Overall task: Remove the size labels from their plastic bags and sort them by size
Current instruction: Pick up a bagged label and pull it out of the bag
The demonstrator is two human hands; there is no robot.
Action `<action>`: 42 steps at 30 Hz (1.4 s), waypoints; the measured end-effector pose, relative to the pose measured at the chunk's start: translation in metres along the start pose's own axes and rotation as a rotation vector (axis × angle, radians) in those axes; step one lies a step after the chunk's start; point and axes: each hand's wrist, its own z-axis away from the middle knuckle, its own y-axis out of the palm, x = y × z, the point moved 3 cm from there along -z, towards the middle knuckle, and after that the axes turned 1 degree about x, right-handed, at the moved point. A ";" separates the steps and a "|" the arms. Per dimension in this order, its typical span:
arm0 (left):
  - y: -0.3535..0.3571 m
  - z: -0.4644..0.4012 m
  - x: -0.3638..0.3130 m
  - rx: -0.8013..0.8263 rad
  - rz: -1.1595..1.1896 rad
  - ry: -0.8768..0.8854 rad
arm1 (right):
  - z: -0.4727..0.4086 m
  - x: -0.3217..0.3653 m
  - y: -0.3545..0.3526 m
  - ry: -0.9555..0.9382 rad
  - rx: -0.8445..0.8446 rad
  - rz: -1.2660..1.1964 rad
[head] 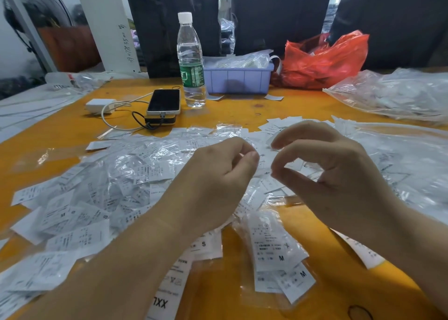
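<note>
Hovering above the middle of the orange worktop [242,111], both hands meet nearly fingertip to fingertip. The left hand [218,184] has its fingers curled with thumb against forefinger in a tight grip; whether anything thin lies pinched there cannot be told. The right hand [339,174] curls its thumb and forefinger toward each other into a ring, with the tips just apart and nothing visibly caught between them; its other fingers arch loosely above.

Beneath the hands, spreading toward nine o'clock, lies a heap of white printed size labels in crinkled clear plastic bags [101,188]. At six o'clock, nearest the viewer, lie a bagged pair of labels marked M [278,254], a label marked S [206,244] and a long label marked XXL [164,293].

At twelve o'clock stands a lilac rectangular plastic bin [238,79], filled with clear bags of small white pieces. Just beside it, at eleven o'clock, stands an upright clear water bottle with a green wrapper and white cap [190,60], and next to that a black-screened phone [164,101] lies on a dark power bank, cabled to a white charger block [100,105]. At one o'clock slumps a red plastic bag [324,60], its contents hidden. At two o'clock lies a large clear plastic sack [392,94] holding more white labels.
</note>
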 end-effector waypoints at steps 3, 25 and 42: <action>0.002 -0.001 -0.002 0.096 0.246 -0.030 | 0.001 0.003 -0.002 -0.037 -0.029 -0.007; 0.003 0.008 -0.018 0.021 0.034 0.236 | -0.001 0.009 -0.013 0.079 0.201 0.068; 0.035 0.017 -0.026 0.072 0.053 0.221 | 0.062 -0.035 -0.069 0.654 0.289 0.674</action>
